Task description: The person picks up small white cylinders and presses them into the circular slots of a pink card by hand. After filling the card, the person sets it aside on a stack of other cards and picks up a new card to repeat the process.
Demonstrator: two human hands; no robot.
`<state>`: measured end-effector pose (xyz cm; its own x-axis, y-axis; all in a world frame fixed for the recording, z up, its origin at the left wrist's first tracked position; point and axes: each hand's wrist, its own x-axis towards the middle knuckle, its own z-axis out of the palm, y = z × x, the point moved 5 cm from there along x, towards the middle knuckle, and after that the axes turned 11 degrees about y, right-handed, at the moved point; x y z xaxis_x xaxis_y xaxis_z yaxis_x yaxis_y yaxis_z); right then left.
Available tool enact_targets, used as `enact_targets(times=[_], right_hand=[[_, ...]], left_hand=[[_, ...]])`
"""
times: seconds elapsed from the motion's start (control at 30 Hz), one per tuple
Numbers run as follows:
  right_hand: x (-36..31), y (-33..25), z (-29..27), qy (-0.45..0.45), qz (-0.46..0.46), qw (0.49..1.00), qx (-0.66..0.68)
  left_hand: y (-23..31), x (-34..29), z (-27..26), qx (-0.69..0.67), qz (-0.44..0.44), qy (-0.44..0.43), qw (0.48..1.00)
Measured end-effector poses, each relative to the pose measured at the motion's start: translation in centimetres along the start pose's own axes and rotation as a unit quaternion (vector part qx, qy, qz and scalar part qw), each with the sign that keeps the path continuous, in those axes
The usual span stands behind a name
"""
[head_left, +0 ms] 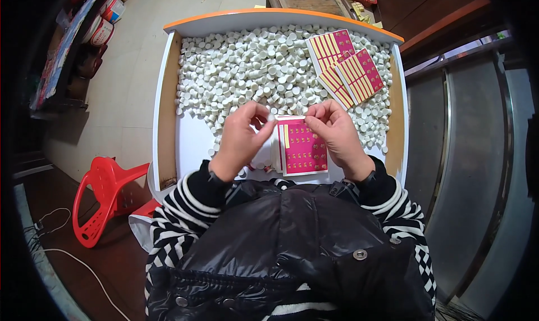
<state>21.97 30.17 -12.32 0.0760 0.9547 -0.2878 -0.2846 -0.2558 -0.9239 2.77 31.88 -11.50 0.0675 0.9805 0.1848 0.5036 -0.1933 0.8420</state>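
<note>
A stack of magenta sticker sheets (306,149) lies in the front of the tray, with one bare cream strip along the top sheet's left side. My left hand (238,138) is just left of the stack, fingers curled and thumb toward the forefinger, pinching a small white round piece (271,119) near the stack's upper left corner. At the top edge of the sheets, my right hand (338,134) has its thumb and forefinger pressed together. Whatever is between those fingertips is too small to make out.
Countless small white round pieces (241,68) fill the far part of the white tray with an orange rim (281,16). Several sheets with cream strips (359,76) rest on them at the far right. A red plastic chair (104,197) stands at left, metal panels (471,141) at right.
</note>
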Motion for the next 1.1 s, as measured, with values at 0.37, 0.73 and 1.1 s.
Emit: enact_targets(times=[0.37, 0.73, 1.1], right_hand=[[0.0, -0.4, 2.7, -0.075, -0.009, 0.997, -0.019], [0.1, -0.2, 2.8, -0.081, -0.033, 0.995, -0.052], [0.2, 0.6, 2.3, -0.080, 0.076, 0.990, 0.087]], left_hand=[[4.3, -0.2, -0.3, -0.036, 0.166, 0.050, 0.984], [4.6, -0.5, -0.1, 0.012, 0.242, 0.071, 0.968], [3.2, 0.0, 0.1, -0.224, 0.093, 0.044, 0.969]])
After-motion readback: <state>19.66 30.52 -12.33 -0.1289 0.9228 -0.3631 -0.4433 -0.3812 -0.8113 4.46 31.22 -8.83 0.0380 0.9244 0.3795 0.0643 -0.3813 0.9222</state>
